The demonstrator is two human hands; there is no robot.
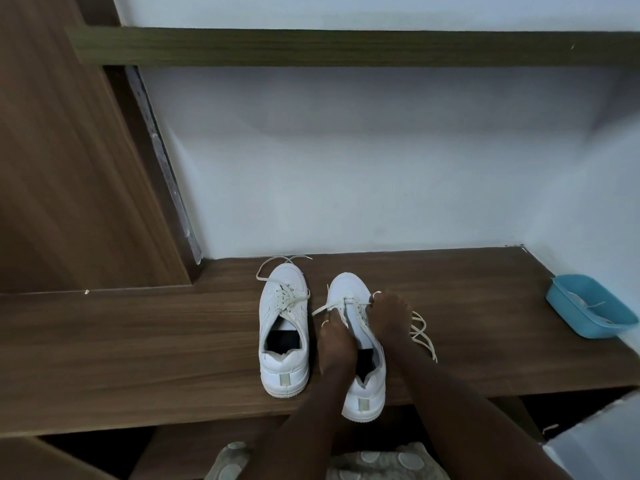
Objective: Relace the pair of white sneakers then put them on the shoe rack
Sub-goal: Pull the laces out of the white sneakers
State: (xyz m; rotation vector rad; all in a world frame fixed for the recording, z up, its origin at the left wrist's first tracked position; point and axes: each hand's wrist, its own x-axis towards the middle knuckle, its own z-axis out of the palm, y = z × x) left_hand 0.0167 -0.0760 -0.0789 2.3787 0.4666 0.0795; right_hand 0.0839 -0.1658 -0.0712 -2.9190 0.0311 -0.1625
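With left hand (337,332) and right hand (389,310) pinching the loose cream lace (424,332) of the white leather sneaker (349,289) nearer the blue plastic tray (581,320), pull each crossing evenly snug.

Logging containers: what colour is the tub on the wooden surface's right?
The tub is light blue, seen in head view.

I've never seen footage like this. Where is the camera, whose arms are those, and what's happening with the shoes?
There is no machine here. A person wears a camera on the head, so this single picture looks down along their own arms. On the wooden shelf the left sneaker stands untouched, loosely laced. The left hand and right hand both curl their fingers onto the right sneaker at its laces. A loose lace trails beside it. A blue tub sits far right.
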